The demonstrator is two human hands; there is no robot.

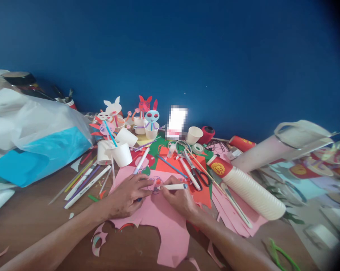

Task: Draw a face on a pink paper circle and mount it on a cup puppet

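My right hand (181,197) grips a white marker (174,186) with a blue end, its tip side down at a small face drawing (156,185) with lashes and a red spot. The drawing is on a pink paper sheet (170,229) with cut, ragged edges. Laid across the sheet's left part, my left hand (130,194) has its fingers stretched toward the drawing. A small dark blue thing (139,199) shows by its fingers; whether it is held is unclear. Another white marker (141,160) lies just beyond that hand.
Paper cups (122,154) with paper animal figures stand at the back left. Scissors (196,171) lie on orange paper (170,165). A long cup stack (251,192) lies at right, near a pitcher (271,146). Several markers (87,186) and a plastic bag (40,131) are at left.
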